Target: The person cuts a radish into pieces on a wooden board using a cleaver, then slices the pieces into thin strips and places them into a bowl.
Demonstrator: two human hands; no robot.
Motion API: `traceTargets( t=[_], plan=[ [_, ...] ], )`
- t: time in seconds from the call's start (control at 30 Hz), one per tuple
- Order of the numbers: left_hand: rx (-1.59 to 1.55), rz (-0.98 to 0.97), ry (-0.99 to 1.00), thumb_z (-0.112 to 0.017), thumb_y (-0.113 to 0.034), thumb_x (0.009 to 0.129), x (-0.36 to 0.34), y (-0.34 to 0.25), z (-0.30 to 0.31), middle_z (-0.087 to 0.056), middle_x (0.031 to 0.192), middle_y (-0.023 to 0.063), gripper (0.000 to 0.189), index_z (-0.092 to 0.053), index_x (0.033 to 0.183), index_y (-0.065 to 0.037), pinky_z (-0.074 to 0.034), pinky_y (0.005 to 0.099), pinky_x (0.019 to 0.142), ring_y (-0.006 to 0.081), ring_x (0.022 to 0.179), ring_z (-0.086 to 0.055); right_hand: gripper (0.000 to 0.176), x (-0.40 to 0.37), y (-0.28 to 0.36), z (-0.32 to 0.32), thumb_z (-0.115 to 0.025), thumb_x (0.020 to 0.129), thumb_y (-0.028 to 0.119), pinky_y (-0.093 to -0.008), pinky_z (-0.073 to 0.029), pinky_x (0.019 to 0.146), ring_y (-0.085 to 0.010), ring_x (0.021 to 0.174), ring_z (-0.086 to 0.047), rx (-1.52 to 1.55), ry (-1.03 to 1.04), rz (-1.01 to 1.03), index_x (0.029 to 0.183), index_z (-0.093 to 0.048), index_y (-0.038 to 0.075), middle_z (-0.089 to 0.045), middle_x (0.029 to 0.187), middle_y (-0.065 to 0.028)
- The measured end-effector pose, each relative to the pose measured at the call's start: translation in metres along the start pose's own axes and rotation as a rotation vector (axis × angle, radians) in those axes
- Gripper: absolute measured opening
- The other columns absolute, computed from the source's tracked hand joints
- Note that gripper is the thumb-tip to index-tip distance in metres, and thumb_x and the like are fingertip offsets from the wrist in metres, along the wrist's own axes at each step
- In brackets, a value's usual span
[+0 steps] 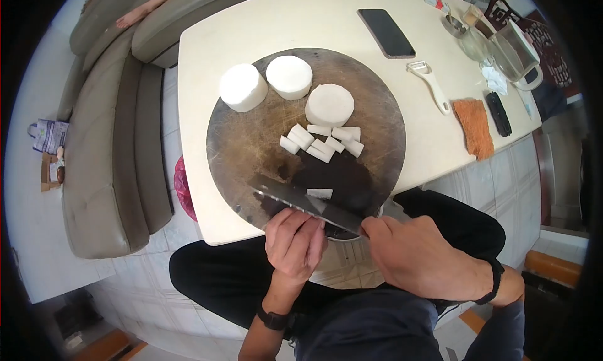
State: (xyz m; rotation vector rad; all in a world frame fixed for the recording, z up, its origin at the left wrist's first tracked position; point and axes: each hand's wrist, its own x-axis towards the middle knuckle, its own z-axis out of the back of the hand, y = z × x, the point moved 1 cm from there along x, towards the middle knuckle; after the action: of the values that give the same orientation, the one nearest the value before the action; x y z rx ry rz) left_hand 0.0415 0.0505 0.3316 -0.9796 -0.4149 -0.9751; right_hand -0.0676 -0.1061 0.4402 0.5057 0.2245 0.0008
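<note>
Honestly, right fingers [379,226] clamp the knife [295,199] handle, left fingers [300,228] bunched against the blade; one slip would cut them.

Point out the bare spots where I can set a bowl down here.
Widest: the table beyond the cutting board, left of the phone. A narrower strip lies between board, peeler and orange cloth. Crowded: the far right corner around the jug, and the board's near edge, where the left hand and right hand meet at the knife.
</note>
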Motion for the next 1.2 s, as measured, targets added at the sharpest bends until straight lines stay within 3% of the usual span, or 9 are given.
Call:
traceTargets(
  t=[0.1, 0.17, 0.27, 0.4, 0.47, 0.53, 0.63, 0.93, 1.2],
  plan=[
    [0.009, 0.009, 0.022, -0.076, 0.002, 0.059, -0.008, 0.002, 0.003, -0.063, 0.083, 0.0123, 0.023, -0.069, 0.080, 0.002, -0.050, 0.0394, 0.075, 0.0309, 0.078, -0.060, 0.024, -0.008, 0.009, 0.007, -0.061, 0.076, 0.004, -0.0350, -0.044, 0.045, -0.0256, 0.058, -0.061, -0.007, -0.008, 0.043, 0.096, -0.050, -0.003, -0.056, 0.075, -0.0127],
    [0.007, 0.061, 0.070, -0.071, 0.002, 0.067, -0.011, 0.001, 0.003, -0.065, 0.090, 0.0148, 0.023, -0.069, 0.089, 0.001, -0.049, 0.0407, 0.082, 0.0353, 0.087, -0.062, 0.022, -0.012, 0.012, 0.007, -0.062, 0.074, 0.005, -0.0324, -0.044, 0.042, -0.0235, 0.054, -0.062, -0.041, -0.010, 0.087, 0.090, -0.049, -0.004, -0.054, 0.072, -0.0137],
    [0.013, 0.064, 0.055, -0.069, -0.001, 0.067, -0.009, 0.001, 0.003, -0.065, 0.091, 0.0154, 0.025, -0.070, 0.092, 0.000, -0.049, 0.0412, 0.082, 0.0360, 0.086, -0.063, 0.022, -0.013, 0.011, 0.006, -0.061, 0.074, 0.006, -0.0320, -0.043, 0.040, -0.0230, 0.054, -0.061, -0.075, 0.009, 0.068, 0.089, -0.049, -0.006, -0.054, 0.071, -0.0135],
    [0.027, 0.062, 0.094, -0.070, -0.001, 0.066, -0.010, 0.002, 0.005, -0.066, 0.093, 0.0162, 0.025, -0.070, 0.092, 0.000, -0.049, 0.0415, 0.083, 0.0365, 0.087, -0.063, 0.020, -0.011, 0.012, 0.008, -0.062, 0.073, 0.005, -0.0322, -0.043, 0.039, -0.0229, 0.053, -0.060, -0.083, 0.015, 0.099, 0.084, -0.051, -0.007, -0.054, 0.069, -0.0139],
    [0.036, 0.004, 0.064, -0.069, 0.002, 0.061, -0.006, 0.002, 0.005, -0.065, 0.086, 0.0134, 0.023, -0.070, 0.085, 0.003, -0.049, 0.0384, 0.072, 0.0309, 0.077, -0.061, 0.020, -0.009, 0.012, 0.011, -0.063, 0.072, 0.005, -0.0323, -0.044, 0.039, -0.0228, 0.053, -0.060, -0.096, 0.023, 0.100, 0.082, -0.051, -0.007, -0.054, 0.068, -0.0140],
    [0.024, 0.013, 0.062, -0.069, 0.002, 0.062, -0.005, 0.000, 0.004, -0.065, 0.087, 0.0136, 0.022, -0.069, 0.084, 0.004, -0.049, 0.0390, 0.073, 0.0312, 0.078, -0.061, 0.020, -0.005, 0.010, 0.015, -0.064, 0.069, 0.002, -0.0319, -0.044, 0.039, -0.0231, 0.054, -0.061, -0.025, 0.055, 0.144, 0.082, -0.052, -0.007, -0.054, 0.068, -0.0143],
    [0.009, 0.030, 0.079, -0.070, 0.001, 0.064, -0.007, 0.000, 0.006, -0.065, 0.091, 0.0151, 0.024, -0.069, 0.088, 0.002, -0.049, 0.0407, 0.078, 0.0343, 0.084, -0.062, 0.030, 0.003, 0.008, 0.008, -0.062, 0.071, 0.002, -0.0350, -0.041, 0.043, -0.0271, 0.054, -0.059, 0.014, 0.081, 0.104, 0.094, -0.047, -0.008, -0.054, 0.073, -0.0151],
    [0.001, 0.005, 0.042, -0.074, 0.005, 0.065, -0.006, 0.002, 0.002, -0.065, 0.091, 0.0138, 0.022, -0.068, 0.086, 0.002, -0.050, 0.0402, 0.078, 0.0330, 0.085, -0.062, 0.017, 0.021, 0.008, -0.014, -0.062, 0.072, 0.002, -0.0365, -0.043, 0.044, -0.0267, 0.053, -0.060, -0.081, -0.194, 0.139, 0.082, -0.049, 0.000, -0.054, 0.065, -0.0124],
    [-0.005, -0.003, -0.016, -0.077, 0.003, 0.060, -0.008, 0.004, 0.000, -0.065, 0.087, 0.0117, 0.025, -0.068, 0.084, 0.002, -0.051, 0.0374, 0.075, 0.0315, 0.083, -0.062, 0.024, -0.001, 0.008, -0.010, -0.064, 0.075, 0.005, -0.0368, -0.046, 0.047, -0.0286, 0.059, -0.062, -0.008, -0.089, 0.022, 0.093, -0.050, -0.003, -0.057, 0.074, -0.0136]
  ],
)
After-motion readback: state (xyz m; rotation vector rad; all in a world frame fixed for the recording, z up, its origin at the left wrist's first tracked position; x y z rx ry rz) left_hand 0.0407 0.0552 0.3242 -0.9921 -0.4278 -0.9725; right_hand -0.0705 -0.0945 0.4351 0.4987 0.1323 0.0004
